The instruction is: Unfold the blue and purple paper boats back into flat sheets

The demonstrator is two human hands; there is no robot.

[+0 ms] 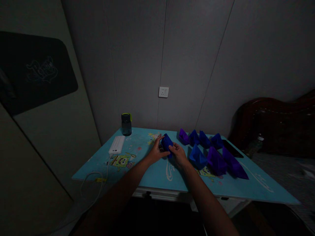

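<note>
Between my two hands is a folded piece of blue paper (167, 141), raised above the middle of the table. My left hand (156, 152) grips it from the left, fingertips on its far upper edge and thumb near its lower end. On the other side, my right hand (178, 154) pinches its right edge with the thumb on top; some of the fingers are hidden. Close by on the right sit several folded paper boats, among them a blue boat (198, 158), a purple boat (216, 162) and a smaller purple boat (183, 136).
The blue table (152, 177) has a cartoon print. On its left stand a dark water bottle (126, 125) and a white power bank (117, 145) with a cable (107, 167) hanging over the front edge. A flat black object (232, 148) lies behind the boats at right.
</note>
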